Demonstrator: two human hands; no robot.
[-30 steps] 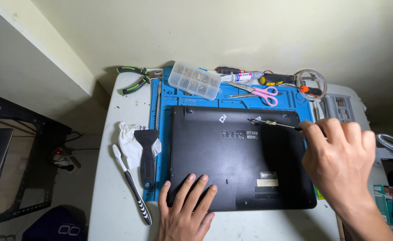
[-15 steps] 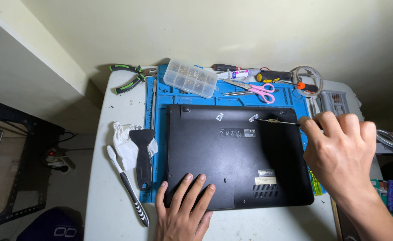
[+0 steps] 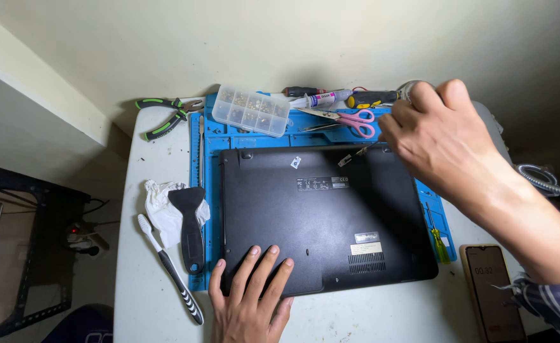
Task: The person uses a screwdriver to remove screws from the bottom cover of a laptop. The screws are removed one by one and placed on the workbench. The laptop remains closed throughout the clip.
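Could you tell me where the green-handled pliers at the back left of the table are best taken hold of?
Grip the green-handled pliers around both handles, coming from the table's left edge: the handles splay toward that side, bare table around them, while the jaws point right, close to the blue mat.

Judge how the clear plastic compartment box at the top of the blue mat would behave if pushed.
The clear compartment box looks light and rigid, so it would probably slide across the blue mat rather than tip, being flat and low. Its small parts would likely rattle.
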